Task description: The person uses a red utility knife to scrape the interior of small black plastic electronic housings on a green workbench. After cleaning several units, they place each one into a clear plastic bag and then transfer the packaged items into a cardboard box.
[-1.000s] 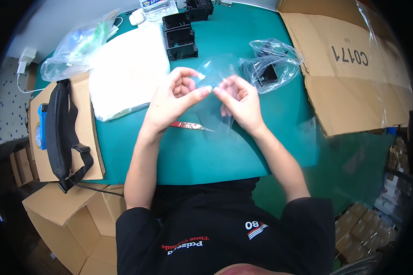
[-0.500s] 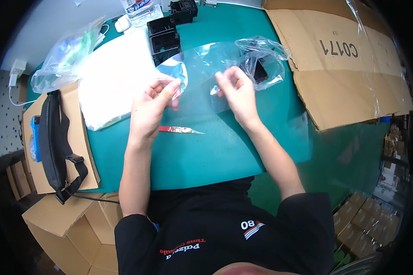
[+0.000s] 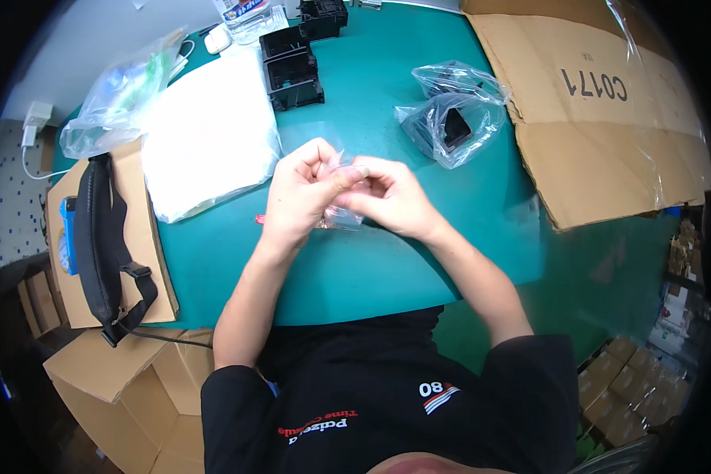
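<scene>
Film [image 3: 346, 216], clear and crumpled, is bunched between the person's two hands, over the green surface [image 3: 387, 280], as the head view has it. The left hand [image 3: 306, 189] is closed down to a pinch on it, thumb against curled fingers. The right hand [image 3: 387, 197] comes in narrow too, gripping the film right beside the left, fingertips so close I can't tell whether they touch. A red piece [image 3: 261, 219] peeks out by the left wrist, mostly covered. Beyond the hands I see open black plastic parts [image 3: 294, 69], with a bulky white package [image 3: 209, 138] to their left. Off to the right sit clear bags [image 3: 474, 130] with something black inside, near a big cardboard box [image 3: 600, 150].
</scene>
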Demonstrator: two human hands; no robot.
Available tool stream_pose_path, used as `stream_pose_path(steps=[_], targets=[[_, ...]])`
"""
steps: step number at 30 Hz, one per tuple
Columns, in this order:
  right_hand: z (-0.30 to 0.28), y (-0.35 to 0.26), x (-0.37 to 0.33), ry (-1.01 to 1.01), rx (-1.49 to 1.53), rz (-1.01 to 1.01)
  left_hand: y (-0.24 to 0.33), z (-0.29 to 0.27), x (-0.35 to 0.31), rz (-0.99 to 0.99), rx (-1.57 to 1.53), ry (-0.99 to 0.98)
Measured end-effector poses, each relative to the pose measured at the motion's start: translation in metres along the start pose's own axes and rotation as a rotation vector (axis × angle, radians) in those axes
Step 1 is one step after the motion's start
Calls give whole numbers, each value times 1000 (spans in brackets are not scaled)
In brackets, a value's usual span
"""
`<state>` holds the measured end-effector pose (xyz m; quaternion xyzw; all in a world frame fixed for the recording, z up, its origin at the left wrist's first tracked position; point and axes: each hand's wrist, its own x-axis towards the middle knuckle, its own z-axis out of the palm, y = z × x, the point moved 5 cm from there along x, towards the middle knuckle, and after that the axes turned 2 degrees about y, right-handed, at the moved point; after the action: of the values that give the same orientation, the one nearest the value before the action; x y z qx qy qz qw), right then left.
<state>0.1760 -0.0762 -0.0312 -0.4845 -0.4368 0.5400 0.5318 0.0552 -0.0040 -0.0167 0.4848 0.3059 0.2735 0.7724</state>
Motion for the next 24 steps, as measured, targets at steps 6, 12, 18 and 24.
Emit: stream_pose_path(steps=[6,12,18,24], targets=[[-29,-20,3,399,-143,-252,19,-19,-2,98,486,18],[-10,-16,-3,386,-526,-307,16,10,-12,427,789,87],[-30,-26,-4,556,-601,-271,33,0,-7,611,1023,285],[-12,-28,0,445,-605,-506,14,12,-8,464,686,178]])
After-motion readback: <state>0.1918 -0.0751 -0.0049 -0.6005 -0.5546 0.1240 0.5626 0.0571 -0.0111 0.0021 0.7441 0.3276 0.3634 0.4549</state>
